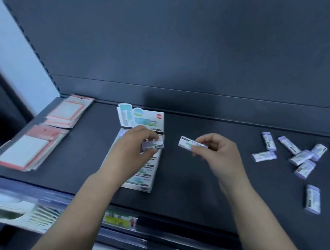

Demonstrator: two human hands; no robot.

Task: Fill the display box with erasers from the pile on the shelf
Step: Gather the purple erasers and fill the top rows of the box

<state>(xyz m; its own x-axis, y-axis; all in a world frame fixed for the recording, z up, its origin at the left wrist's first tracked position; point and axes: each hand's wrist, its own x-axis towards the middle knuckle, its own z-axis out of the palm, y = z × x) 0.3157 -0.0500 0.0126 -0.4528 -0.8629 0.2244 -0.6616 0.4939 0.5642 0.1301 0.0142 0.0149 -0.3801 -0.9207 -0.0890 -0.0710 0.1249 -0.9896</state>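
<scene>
Left hand pinches a white, purple-ended wrapped eraser over the display box at frame centre. Right hand pinches another eraser. Loose pile lies at right.

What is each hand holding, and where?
Left hand pinches an eraser over the display box; right hand pinches another eraser at its right end.

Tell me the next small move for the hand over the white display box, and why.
Probably lower the left hand to set its white-and-purple wrapped eraser into the white cardboard display box. It is already pinched directly above the box, while the right hand holds a second eraser beside it.
</scene>
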